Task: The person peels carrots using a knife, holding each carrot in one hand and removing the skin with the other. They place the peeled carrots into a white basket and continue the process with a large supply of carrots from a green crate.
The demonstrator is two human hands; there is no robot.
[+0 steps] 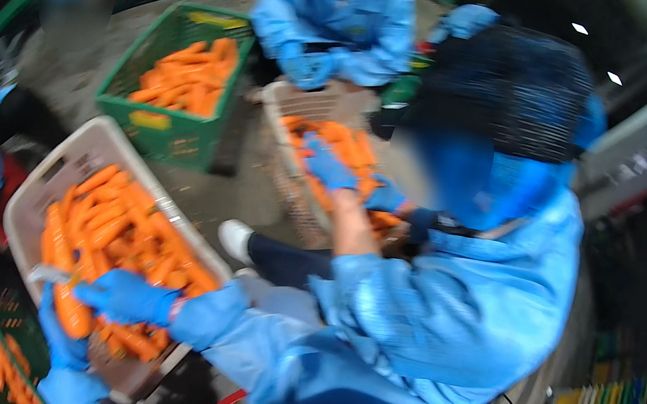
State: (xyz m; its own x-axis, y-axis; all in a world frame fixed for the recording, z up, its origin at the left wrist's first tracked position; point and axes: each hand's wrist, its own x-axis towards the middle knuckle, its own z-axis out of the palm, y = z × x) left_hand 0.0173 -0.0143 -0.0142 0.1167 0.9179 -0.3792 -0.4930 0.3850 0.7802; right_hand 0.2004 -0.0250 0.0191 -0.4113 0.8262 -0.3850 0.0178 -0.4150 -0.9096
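Left hand (59, 341): curled around one carrot (71, 315).
Right hand (123, 297): gripping a pale, blurred tool (49, 275) by that carrot.
White basket (25, 217): beneath both hands, heaped with loose carrots (110, 223).
Green crate (190, 135): beyond the hands, holding more.

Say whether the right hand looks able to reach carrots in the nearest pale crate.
Probably yes: the right hand is over the crate, and the carrots beyond lie uncovered, though it apparently holds a tool.
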